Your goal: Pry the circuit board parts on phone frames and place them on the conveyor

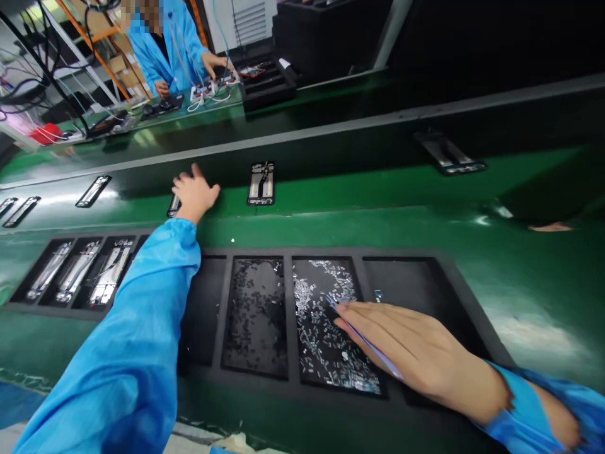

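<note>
My left hand [195, 192] reaches far forward onto the green belt [359, 189]. Its fingers curl over the top end of a black phone frame [173, 206], which is mostly hidden beneath it. A second phone frame [261, 183] lies just right of that hand. My right hand [416, 353] lies low over the black foam tray [326, 252], pinching thin blue tweezers [359, 337]. The tweezer tips point into the compartment of small silver parts [321, 328]. The compartment to its left holds small dark parts [255, 315].
A second foam tray [28, 302] at left holds three metal assemblies [75, 271]. More frames [93, 191] ride the belt at left, and another [449, 154] sits at far right. A person in a blue coat [165, 47] works across the line beside black bins [267, 82].
</note>
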Tool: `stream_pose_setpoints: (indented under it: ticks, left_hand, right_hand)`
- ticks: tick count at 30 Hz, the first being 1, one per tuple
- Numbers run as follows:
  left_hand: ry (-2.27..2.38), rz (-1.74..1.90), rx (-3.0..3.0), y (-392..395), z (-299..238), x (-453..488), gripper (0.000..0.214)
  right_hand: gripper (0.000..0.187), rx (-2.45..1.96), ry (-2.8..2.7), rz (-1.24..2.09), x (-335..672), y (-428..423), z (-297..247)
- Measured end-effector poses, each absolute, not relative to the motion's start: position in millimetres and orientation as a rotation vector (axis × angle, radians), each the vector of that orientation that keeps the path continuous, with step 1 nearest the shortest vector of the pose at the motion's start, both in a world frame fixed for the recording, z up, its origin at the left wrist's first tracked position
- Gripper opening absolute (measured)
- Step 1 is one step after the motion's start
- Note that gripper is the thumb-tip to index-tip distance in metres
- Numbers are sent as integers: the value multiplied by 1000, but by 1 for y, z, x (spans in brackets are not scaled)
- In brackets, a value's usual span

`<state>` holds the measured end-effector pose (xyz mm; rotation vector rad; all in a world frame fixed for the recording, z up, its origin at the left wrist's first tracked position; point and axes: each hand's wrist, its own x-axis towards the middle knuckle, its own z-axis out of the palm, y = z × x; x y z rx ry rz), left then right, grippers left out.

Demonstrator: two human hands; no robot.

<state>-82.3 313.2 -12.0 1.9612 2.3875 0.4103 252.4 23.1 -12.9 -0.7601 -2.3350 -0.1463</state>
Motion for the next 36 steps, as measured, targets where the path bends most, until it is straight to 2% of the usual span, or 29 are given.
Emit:
stream_pose_setpoints:
  ticks: [4,6,11,14,17,19,23,28,30,33,36]
  left_hand:
    - [2608,367,1705,306,-17,-122,63]
    - [2632,369,1683,307,-14,-122,58]
    - [2583,429,1785,298,23,-95,97]
    - [2444,450,1973,236,49,-76,101]
    - [2216,444,2222,127,59,-54,104]
    - [2071,440,2341,52,52,-35,102]
    - [2129,525,2348,-31,21,13,93]
    - [2358,342,2320,-32,1,40,82]
    - [2219,318,2432,-32,2,32,90]
    - [1734,379,2753,-37,4,9,100]
    - [1271,369,2983,-38,1,-10,85]
  right_hand:
    - [22,-785,-2332,-159,251,22,-12]
    - [25,-762,-2348,-180,253,22,-13]
    - [25,-757,-2379,-142,258,20,-14]
    - [25,-881,-2248,131,264,27,-8]
    - [26,-778,-2198,425,272,40,-2]
    - [29,-687,-2209,482,276,46,-1]
    - [34,-692,-2262,313,276,42,-5]
    - [27,-720,-2376,-27,270,35,-8]
    - [23,-750,-2381,14,269,38,-8]
    - [21,-780,-2326,101,270,40,-11]
    - [25,-812,-2291,161,269,38,-16]
